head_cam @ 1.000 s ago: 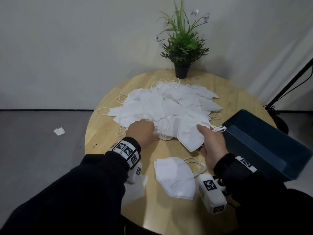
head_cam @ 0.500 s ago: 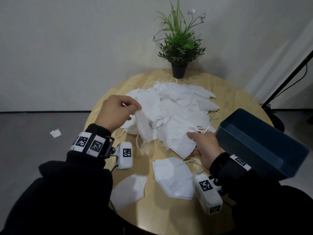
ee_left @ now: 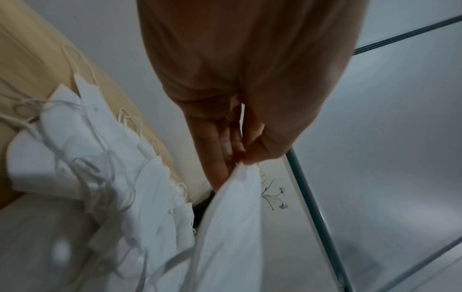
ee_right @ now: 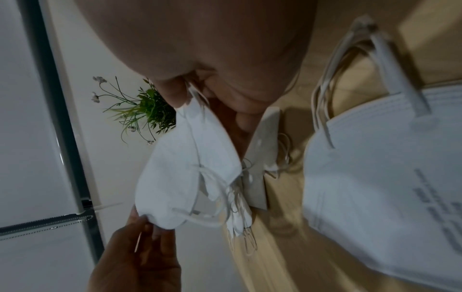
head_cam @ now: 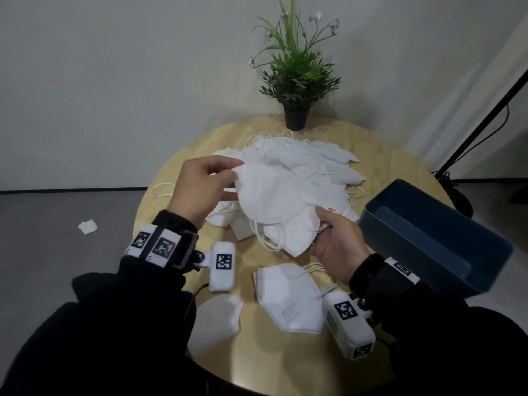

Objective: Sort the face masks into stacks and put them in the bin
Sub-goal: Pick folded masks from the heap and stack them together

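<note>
A loose pile of white folded face masks [head_cam: 308, 161] covers the far half of the round wooden table [head_cam: 385, 155]. My left hand [head_cam: 235, 172] pinches the left corner of one mask [head_cam: 268, 192] raised above the pile. In the left wrist view, thumb and fingers [ee_left: 250, 150] clamp that mask's edge [ee_left: 230, 227]. My right hand [head_cam: 321, 224] grips its other end together with a second mask [head_cam: 291, 238] beneath; the right wrist view shows that pinch on the mask [ee_right: 185, 168]. The dark blue bin [head_cam: 428, 238] stands at the right.
A flat mask stack [head_cam: 288, 298] lies near the front edge, with another mask [head_cam: 217, 318] to its left. A potted plant [head_cam: 297, 75] stands at the table's far edge. A paper scrap [head_cam: 87, 226] is on the floor at the left, and a black stand [head_cam: 485, 115] rises at the right.
My left hand rose out of the pile with a mask and carried it right, over the mask in my right hand. My right hand lifted slightly and now grips both.
</note>
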Available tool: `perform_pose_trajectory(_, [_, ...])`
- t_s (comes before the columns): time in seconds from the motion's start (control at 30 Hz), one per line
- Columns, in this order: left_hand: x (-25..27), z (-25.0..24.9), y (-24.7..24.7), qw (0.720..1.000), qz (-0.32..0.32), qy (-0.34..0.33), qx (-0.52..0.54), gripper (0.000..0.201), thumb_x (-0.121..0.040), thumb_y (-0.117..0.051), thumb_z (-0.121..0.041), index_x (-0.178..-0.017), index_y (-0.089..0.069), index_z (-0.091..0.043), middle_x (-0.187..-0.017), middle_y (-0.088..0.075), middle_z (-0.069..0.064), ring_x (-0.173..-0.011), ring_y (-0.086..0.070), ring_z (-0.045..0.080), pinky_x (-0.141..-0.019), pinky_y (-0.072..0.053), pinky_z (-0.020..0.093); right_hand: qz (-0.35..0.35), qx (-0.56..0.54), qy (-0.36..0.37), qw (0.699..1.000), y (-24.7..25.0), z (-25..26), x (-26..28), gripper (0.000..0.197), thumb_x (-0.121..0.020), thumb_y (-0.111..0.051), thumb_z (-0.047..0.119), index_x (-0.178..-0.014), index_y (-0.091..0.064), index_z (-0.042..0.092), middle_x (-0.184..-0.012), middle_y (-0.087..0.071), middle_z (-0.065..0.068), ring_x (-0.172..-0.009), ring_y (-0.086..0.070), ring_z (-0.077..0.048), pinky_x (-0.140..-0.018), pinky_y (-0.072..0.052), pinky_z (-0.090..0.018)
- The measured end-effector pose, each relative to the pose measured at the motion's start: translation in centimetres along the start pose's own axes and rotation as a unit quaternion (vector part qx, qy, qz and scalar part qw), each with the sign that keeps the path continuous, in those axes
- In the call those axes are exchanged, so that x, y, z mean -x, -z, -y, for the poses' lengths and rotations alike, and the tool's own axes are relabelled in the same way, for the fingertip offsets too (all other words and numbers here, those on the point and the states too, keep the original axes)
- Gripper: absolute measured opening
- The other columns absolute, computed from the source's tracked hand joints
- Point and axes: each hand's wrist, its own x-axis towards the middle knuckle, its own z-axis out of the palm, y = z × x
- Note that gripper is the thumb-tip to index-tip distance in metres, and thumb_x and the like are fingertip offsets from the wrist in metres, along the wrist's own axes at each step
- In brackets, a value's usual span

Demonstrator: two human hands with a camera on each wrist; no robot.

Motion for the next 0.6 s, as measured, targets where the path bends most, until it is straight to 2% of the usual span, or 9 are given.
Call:
perform_pose_trajectory(0.07, [0.1, 0.2, -0.4, 0.999, -0.031, 0.000, 0.011, 0.024, -0.086, -0.061, 0.005, -0.089, -0.079, -0.011, -0.094, -0.075, 0.011, -0.082, -0.075, 0.026, -0.066, -0.063, 0.037, 0.014, -0.014, 0.001, 1.000, 0.0, 0.2, 0.2, 0.031, -0.109, -0.050, 0.023, -0.129, -0.066, 0.006, -0.125, -0.075, -0.015, -0.115, -0.072, -0.036, -0.104, -0.052, -0.062])
perform_pose_trajectory(0.13, [-0.1, -0.1, -0.2, 0.995, -0.087, -0.037, 0.019, 0.022, -0.083, -0.059, 0.001, -0.085, -0.076, -0.014, -0.092, -0.073, 0.010, -0.082, -0.073, 0.027, -0.065, -0.063, 0.038, 0.010, -0.006, 0.018, 1.000, -0.1, 0.3, 0.3, 0.028, -0.110, -0.049, 0.021, -0.127, -0.067, 0.008, -0.124, -0.075, -0.013, -0.116, -0.072, -0.035, -0.104, -0.051, -0.063])
perform_pose_trajectory(0.2, [-0.2, -0.9, 0.2, 0.988, -0.135, -0.078, 0.001, 0.020, -0.082, -0.058, -0.003, -0.084, -0.072, -0.017, -0.087, -0.070, 0.005, -0.078, -0.071, 0.024, -0.062, -0.063, 0.038, -0.017, 0.008, 0.044, 0.999, -0.1, 0.2, 0.2, 0.027, -0.109, -0.050, 0.017, -0.129, -0.067, 0.008, -0.123, -0.076, -0.011, -0.116, -0.072, -0.033, -0.103, -0.053, -0.059])
perform_pose_trajectory(0.27, [0.2, -1.5, 0.3, 0.987, -0.126, -0.095, -0.037, 0.019, -0.081, -0.057, -0.005, -0.087, -0.071, -0.017, -0.081, -0.066, 0.005, -0.067, -0.069, 0.022, -0.058, -0.062, 0.039, -0.036, 0.020, 0.067, 0.997, 0.2, 0.1, 0.0, 0.030, -0.107, -0.057, 0.016, -0.134, -0.067, 0.011, -0.124, -0.076, -0.009, -0.117, -0.072, -0.030, -0.102, -0.056, -0.054])
perform_pose_trajectory(0.33, [1.0, -1.4, -0.5, 0.990, -0.068, -0.077, -0.092, 0.026, -0.082, -0.058, -0.004, -0.098, -0.070, -0.020, -0.072, -0.062, 0.002, -0.057, -0.066, 0.021, -0.057, -0.062, 0.040, -0.042, 0.039, 0.084, 0.995, 0.4, 0.1, -0.2, 0.030, -0.104, -0.061, 0.016, -0.133, -0.069, 0.013, -0.123, -0.076, -0.008, -0.117, -0.072, -0.029, -0.098, -0.059, -0.048])
perform_pose_trajectory(0.4, [1.6, -1.0, -1.4, 0.993, 0.013, -0.028, -0.116, 0.032, -0.084, -0.057, -0.001, -0.103, -0.073, -0.021, -0.070, -0.062, 0.003, -0.056, -0.068, 0.023, -0.059, -0.063, 0.041, -0.034, 0.049, 0.091, 0.994, 0.2, 0.1, -0.1, 0.028, -0.104, -0.061, 0.016, -0.131, -0.071, 0.013, -0.122, -0.077, -0.008, -0.114, -0.073, -0.027, -0.096, -0.060, -0.043])
perform_pose_trajectory(0.47, [2.1, -1.0, -2.2, 0.987, 0.129, 0.054, -0.085, 0.028, -0.090, -0.056, 0.005, -0.100, -0.077, -0.010, -0.079, -0.069, 0.014, -0.066, -0.073, 0.026, -0.065, -0.065, 0.041, -0.005, 0.053, 0.081, 0.995, -0.3, 0.2, 0.5, 0.026, -0.105, -0.060, 0.016, -0.127, -0.072, 0.012, -0.121, -0.077, -0.010, -0.112, -0.074, -0.028, -0.096, -0.058, -0.045])
perform_pose_trajectory(0.53, [2.3, -1.0, -2.4, 0.962, 0.240, 0.122, -0.033, 0.021, -0.093, -0.063, 0.008, -0.106, -0.077, 0.000, -0.089, -0.074, 0.020, -0.088, -0.078, 0.028, -0.071, -0.065, 0.035, 0.034, 0.061, 0.072, 0.995, -0.8, 0.0, 1.0, 0.024, -0.104, -0.058, 0.014, -0.116, -0.078, 0.009, -0.119, -0.077, -0.016, -0.108, -0.075, -0.032, -0.095, -0.057, -0.048])
perform_pose_trajectory(0.6, [2.2, -0.8, -2.3, 0.953, 0.277, 0.120, -0.015, 0.026, -0.089, -0.070, 0.011, -0.111, -0.076, -0.001, -0.089, -0.075, 0.015, -0.097, -0.078, 0.026, -0.070, -0.063, 0.030, 0.058, 0.054, 0.052, 0.995, -0.9, -0.1, 1.3, 0.026, -0.102, -0.058, 0.012, -0.103, -0.082, 0.005, -0.116, -0.076, -0.021, -0.103, -0.075, -0.034, -0.093, -0.057, -0.048])
